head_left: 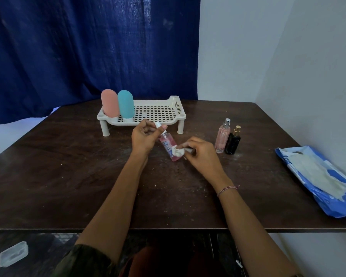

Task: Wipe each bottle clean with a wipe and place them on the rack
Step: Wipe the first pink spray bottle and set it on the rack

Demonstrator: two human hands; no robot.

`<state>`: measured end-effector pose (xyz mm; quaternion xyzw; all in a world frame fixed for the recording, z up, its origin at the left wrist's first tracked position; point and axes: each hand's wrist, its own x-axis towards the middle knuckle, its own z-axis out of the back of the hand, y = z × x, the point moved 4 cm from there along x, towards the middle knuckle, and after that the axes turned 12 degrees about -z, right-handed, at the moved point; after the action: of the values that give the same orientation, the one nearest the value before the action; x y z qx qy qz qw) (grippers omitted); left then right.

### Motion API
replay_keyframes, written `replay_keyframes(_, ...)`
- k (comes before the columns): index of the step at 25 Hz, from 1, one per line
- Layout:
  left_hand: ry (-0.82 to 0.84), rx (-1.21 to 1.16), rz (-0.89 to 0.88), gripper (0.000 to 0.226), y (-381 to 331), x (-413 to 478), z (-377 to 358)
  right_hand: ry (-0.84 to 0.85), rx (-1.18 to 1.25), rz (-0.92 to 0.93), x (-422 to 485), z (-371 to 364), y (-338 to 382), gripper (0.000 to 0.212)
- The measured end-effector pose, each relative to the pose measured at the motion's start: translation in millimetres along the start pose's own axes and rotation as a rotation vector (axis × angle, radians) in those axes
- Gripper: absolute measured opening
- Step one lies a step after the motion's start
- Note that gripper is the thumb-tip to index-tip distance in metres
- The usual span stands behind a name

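While the left hand (143, 134) pinches the pink spray bottle (168, 145) by its white cap, tilted above the table (68, 176), the right hand (200, 150) grips a balled wipe (177, 151) against its lower body — light, probably slick plastic, safer held round the body.

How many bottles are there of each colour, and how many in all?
Pink bottles: 3
Teal bottle: 1
Black bottle: 1
Total: 5
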<state>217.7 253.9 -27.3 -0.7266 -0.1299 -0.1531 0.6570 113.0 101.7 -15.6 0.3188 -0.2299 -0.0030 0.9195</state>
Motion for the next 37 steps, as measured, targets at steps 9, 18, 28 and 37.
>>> replay_keyframes(9,-0.001,0.001,0.000,0.025,2,1,0,0.115,0.108,0.036,-4,-8,5,0.021)
replay_keyframes(18,0.040,-0.010,0.012,0.022,3,1,-1,0.103,0.131,0.010,-2,-2,1,0.025)
replay_keyframes(28,0.110,-0.136,0.024,0.013,0,0,-2,0.031,0.123,-0.013,-2,-3,3,0.022)
replay_keyframes(37,0.172,-0.166,-0.006,0.016,-4,-2,-4,0.067,0.153,-0.063,1,-4,-2,0.022)
